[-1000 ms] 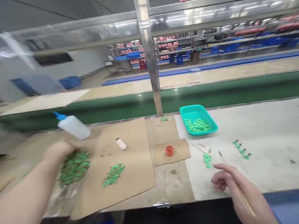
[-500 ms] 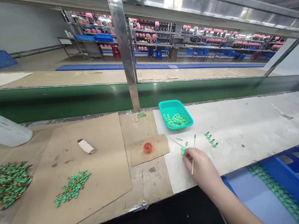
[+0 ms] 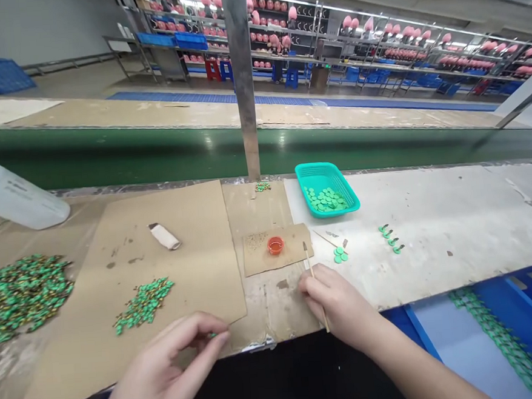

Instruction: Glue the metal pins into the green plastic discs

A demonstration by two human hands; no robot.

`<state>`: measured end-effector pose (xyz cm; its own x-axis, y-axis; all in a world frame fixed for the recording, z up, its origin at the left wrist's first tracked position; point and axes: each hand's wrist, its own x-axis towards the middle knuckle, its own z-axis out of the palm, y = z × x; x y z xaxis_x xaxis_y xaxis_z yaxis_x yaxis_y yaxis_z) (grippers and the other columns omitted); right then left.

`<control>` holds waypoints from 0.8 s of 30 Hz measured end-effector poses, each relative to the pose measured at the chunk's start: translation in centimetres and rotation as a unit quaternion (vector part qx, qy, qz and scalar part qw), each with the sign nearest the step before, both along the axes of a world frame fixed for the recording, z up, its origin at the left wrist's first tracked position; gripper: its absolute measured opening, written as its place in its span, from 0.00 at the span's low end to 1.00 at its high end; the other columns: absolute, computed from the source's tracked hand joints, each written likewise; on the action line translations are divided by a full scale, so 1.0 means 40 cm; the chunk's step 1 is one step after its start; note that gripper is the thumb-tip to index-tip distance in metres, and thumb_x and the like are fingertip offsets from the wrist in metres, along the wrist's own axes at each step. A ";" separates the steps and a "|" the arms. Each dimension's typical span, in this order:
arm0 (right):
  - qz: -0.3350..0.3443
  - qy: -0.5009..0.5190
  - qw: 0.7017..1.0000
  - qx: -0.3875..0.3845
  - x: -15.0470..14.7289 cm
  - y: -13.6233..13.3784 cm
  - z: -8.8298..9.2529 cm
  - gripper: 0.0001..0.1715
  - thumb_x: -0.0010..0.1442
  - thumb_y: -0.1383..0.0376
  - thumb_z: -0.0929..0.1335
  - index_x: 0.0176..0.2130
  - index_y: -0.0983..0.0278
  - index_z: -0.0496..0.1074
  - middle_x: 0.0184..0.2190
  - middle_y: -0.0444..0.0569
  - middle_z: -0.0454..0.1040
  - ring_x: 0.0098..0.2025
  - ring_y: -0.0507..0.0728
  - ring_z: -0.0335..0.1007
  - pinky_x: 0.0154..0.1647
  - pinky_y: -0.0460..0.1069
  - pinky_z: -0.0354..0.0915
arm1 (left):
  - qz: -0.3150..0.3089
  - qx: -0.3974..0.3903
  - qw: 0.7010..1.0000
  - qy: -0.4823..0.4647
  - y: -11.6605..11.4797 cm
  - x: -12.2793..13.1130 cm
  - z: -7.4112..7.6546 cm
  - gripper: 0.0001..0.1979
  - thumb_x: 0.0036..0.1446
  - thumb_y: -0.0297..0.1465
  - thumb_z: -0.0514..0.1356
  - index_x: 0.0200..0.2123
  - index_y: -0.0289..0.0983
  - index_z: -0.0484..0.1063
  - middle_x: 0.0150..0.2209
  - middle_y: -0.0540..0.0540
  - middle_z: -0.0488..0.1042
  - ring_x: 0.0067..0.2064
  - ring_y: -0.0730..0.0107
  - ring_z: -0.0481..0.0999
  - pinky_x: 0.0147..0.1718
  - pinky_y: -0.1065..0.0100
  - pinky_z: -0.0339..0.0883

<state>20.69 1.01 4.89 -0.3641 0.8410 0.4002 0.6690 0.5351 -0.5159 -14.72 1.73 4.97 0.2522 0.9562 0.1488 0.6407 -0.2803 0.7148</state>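
Observation:
My right hand [image 3: 340, 307] is closed on a thin wooden brush [image 3: 315, 284] whose tip points toward a small red cap [image 3: 275, 245] on a cardboard scrap. My left hand [image 3: 168, 364] hovers at the bench's front edge, its fingertips pinched on a tiny green piece [image 3: 211, 334]. A small heap of green pieces [image 3: 143, 303] lies on the big cardboard sheet [image 3: 116, 277] just beyond the left hand. A few green discs [image 3: 340, 254] lie right of the brush tip.
A large pile of green pieces [image 3: 20, 296] lies at far left, behind it a white bottle [image 3: 17, 195] on its side. A teal basket [image 3: 326, 189] holds green discs. A row of finished pieces [image 3: 391, 238], a metal post [image 3: 242, 79], a green conveyor [image 3: 153, 155].
The view swung right and then settled. My left hand left the large pile and came to the front edge with a green piece. My right hand slid left with the brush toward the red cap.

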 end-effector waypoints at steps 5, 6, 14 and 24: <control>-0.075 0.044 0.995 -0.037 0.024 -0.037 0.011 0.11 0.76 0.74 0.67 0.47 0.56 0.67 0.42 0.48 0.79 0.44 0.59 0.78 0.46 0.53 0.75 | -0.056 -0.027 0.993 -0.097 0.000 0.089 0.023 0.16 0.69 0.52 0.72 0.37 0.49 0.92 0.35 0.48 0.89 0.33 0.63 0.90 0.34 0.77 0.81; -0.089 0.047 0.994 -0.042 0.023 -0.039 0.009 0.11 0.76 0.74 0.67 0.47 0.56 0.67 0.42 0.48 0.79 0.44 0.60 0.79 0.47 0.53 0.75 | -0.058 -0.025 0.993 -0.104 -0.001 0.097 0.026 0.15 0.70 0.51 0.72 0.38 0.50 0.92 0.35 0.48 0.89 0.34 0.63 0.90 0.34 0.77 0.82; -0.090 0.056 0.993 -0.054 -0.021 -0.005 -0.007 0.10 0.74 0.73 0.68 0.45 0.57 0.70 0.39 0.49 0.79 0.43 0.63 0.78 0.44 0.56 0.74 | -0.070 -0.010 0.989 -0.127 -0.012 0.131 0.046 0.10 0.72 0.45 0.72 0.38 0.50 0.91 0.35 0.50 0.88 0.34 0.67 0.90 0.35 0.80 0.80; -0.069 0.087 0.991 -0.069 -0.038 0.005 -0.014 0.09 0.73 0.73 0.69 0.45 0.57 0.72 0.40 0.50 0.80 0.45 0.64 0.77 0.46 0.57 0.74 | -0.075 -0.017 0.991 -0.110 -0.033 0.127 0.026 0.07 0.73 0.43 0.72 0.40 0.50 0.89 0.37 0.52 0.87 0.37 0.69 0.90 0.39 0.80 0.80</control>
<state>19.15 1.23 4.32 -0.1761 0.9291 0.3253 0.6254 0.3608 -0.6919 -9.62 0.42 6.00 0.3564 0.9161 0.1838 0.4216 -0.3332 0.8434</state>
